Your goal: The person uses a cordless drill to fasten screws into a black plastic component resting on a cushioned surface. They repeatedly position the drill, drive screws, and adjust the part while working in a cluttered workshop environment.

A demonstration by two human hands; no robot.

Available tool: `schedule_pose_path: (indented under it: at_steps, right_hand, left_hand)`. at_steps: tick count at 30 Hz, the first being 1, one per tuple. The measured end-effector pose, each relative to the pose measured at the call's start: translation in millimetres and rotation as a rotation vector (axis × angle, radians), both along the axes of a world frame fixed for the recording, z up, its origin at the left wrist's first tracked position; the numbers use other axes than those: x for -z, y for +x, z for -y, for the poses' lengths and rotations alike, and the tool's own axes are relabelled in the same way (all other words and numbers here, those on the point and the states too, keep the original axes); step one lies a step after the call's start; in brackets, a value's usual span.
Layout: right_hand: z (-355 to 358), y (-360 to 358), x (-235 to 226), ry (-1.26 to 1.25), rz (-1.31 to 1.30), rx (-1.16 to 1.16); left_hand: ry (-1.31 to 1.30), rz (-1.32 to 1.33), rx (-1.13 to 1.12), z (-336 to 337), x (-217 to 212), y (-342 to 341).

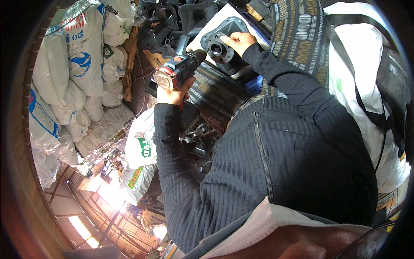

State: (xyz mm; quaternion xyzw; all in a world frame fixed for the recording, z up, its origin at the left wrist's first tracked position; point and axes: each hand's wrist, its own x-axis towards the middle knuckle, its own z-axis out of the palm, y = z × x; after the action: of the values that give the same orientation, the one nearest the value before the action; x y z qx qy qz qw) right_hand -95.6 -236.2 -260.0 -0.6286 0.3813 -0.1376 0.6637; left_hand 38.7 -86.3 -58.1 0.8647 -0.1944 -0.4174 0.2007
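Observation:
My left hand [174,92] is wrapped around the handle of a cordless drill [174,71], grey-blue with a red ring near its back end. The drill's black chuck [197,56] points up and right, close to a dark round flange [217,49] with a central opening and several small holes. That flange sits on a grey metal housing [235,26] with a broad plate, lying on a white board [207,39]. At the flange's upper right rim, my right hand [240,42] has thumb and forefinger pinched together. Whatever is between those fingertips is too small to make out.
Dark metal housings [196,17] are piled beyond the board. Filled white sacks [84,56] stack up on the left. Patterned fabric [297,39] covers my legs. A large white bag with black straps [358,56] stands at right. Loose metal parts [200,131] lie below the drill.

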Motion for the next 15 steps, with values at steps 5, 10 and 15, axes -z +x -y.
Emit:
schedule_pose_path:
  at_steps: [5, 10, 15]
  right_hand:
    - [1, -5, 5, 0.010, -0.047, -0.022]
    - [6, -8, 2, 0.034, -0.217, -0.172]
    - [9, -20, 23, 0.034, -0.344, -0.146]
  left_hand:
    - [-0.121, 0.063, 0.103, -1, 10, 2]
    - [-0.060, 0.030, 0.064, 2, -2, 7]
    - [-0.167, 0.315, 0.512, 9, 20, 31]
